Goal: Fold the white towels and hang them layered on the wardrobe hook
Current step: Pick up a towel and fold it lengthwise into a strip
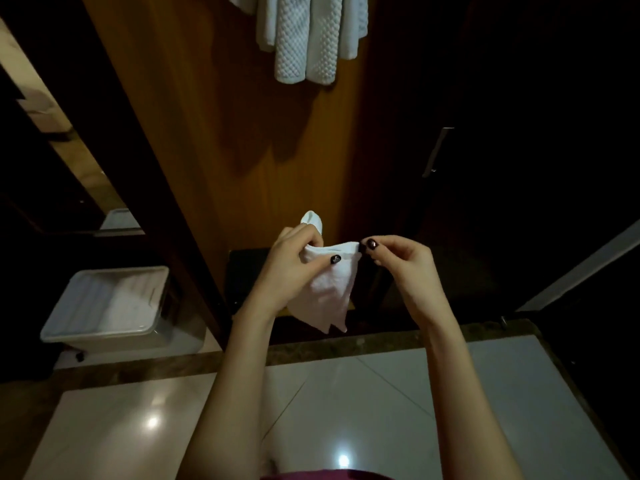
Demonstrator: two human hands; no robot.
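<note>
While left hand grips the small white towel and right hand pinches its corner, folding's underway; next, align edges.

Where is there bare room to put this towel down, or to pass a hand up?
Bare: the floor tiles on the near side of the bin; the wood panel between the hanging towels and the held towel. Crowded: the bin holds white cloth, and the hanging towels cover the panel's top.

head cam | wide-angle, worn | faces forward-down | close above left hand, right hand | wardrobe panel ahead
</note>
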